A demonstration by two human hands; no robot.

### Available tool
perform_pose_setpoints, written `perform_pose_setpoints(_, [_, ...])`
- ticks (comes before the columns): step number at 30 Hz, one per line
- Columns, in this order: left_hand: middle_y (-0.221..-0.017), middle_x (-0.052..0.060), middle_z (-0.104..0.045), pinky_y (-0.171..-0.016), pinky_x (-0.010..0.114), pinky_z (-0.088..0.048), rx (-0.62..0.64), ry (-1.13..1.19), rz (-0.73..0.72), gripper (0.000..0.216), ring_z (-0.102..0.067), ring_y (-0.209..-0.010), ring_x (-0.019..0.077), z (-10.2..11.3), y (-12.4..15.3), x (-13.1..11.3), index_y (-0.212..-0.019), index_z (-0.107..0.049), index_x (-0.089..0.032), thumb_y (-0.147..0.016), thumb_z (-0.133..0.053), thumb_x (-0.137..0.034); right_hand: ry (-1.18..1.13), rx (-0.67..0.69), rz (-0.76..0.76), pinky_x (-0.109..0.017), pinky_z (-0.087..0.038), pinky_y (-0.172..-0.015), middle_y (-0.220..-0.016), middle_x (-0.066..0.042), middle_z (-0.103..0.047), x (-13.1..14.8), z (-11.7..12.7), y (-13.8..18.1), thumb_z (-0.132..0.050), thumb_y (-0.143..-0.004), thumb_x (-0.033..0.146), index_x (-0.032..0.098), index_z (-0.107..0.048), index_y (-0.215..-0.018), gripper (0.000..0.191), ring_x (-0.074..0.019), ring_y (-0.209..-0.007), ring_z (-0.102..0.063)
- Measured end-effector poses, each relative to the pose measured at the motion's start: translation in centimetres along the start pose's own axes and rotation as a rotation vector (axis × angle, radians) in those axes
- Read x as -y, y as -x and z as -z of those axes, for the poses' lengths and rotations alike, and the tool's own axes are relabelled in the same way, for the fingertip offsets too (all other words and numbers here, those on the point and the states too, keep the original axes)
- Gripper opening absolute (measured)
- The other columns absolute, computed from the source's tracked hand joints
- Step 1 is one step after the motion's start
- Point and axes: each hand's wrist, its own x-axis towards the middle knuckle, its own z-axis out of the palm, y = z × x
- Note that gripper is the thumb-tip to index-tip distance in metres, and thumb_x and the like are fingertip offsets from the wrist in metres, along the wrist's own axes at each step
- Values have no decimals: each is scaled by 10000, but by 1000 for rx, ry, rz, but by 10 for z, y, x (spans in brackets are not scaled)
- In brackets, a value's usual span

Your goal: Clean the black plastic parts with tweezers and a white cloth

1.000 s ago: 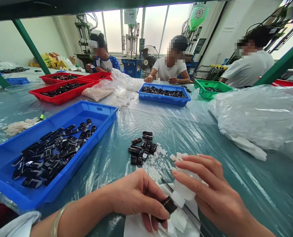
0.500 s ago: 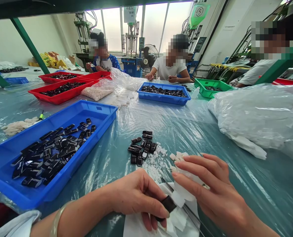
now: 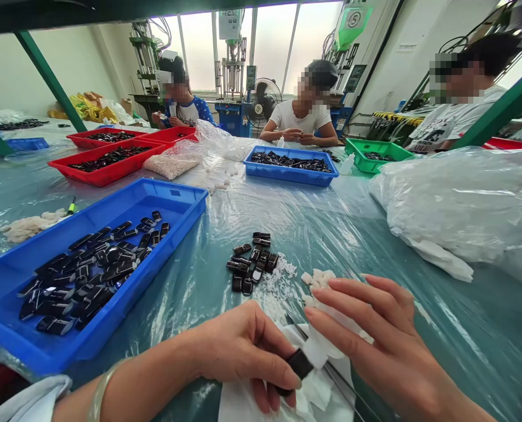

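A small black rectangular piece is pinched between the thumb and fingers of my left hand. Beneath it lies a crumpled white cloth or tissue. Slim metal tweezers cross that cloth, their tip just beyond the held piece. My right hand is open, fingers stretched out above the white material; its thumb is hidden. By its fingertips is a small heap of white chunks. Farther forward sits a pile of similar glossy black pieces, with white shreds scattered beside it.
At left a large blue tray holds many black pieces. Red trays, another blue tray and a green tray stand farther back. A big plastic bag bulges at right. Several co-workers sit across the plastic-covered table.
My hands stay nearly still, the black piece still in my left. The co-worker at far right has moved left into fuller view; the middle co-worker's hands are now closer together.
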Motion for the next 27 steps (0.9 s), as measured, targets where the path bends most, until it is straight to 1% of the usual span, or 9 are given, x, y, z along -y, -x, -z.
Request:
perform_pose_setpoints(8, [-624, 4, -650, -472, 129, -494, 8, -3, 15, 92, -575, -465, 56, 0, -1, 0, -714, -719, -123, -679, -671, -193, -2, 1, -4, -450, -299, -945, -1008, -47, -672, 2, 1, -2, -399, -930, 177, 225, -645, -966, 253, -212, -1046, -532])
perform_pose_setpoints(17, [-624, 4, -652, -465, 128, -489, 11, 7, 24, 92, -573, -463, 55, -2, -3, -1, -708, -720, -124, -670, -667, -188, 7, -22, -20, -439, -309, -946, -1001, -39, -674, 3, -1, -1, -391, -923, 145, 233, -640, -968, 268, -211, -1038, -544])
perform_pose_setpoints(27, [-643, 17, -661, -459, 134, -494, 25, 30, 32, 119, -581, -465, 62, -1, -4, 5, -741, -723, -116, -661, -689, -198, 5, -26, -62, -437, -327, -920, -1003, -34, -663, 6, -2, -2, -391, -926, 163, 248, -624, -984, 255, -216, -1028, -542])
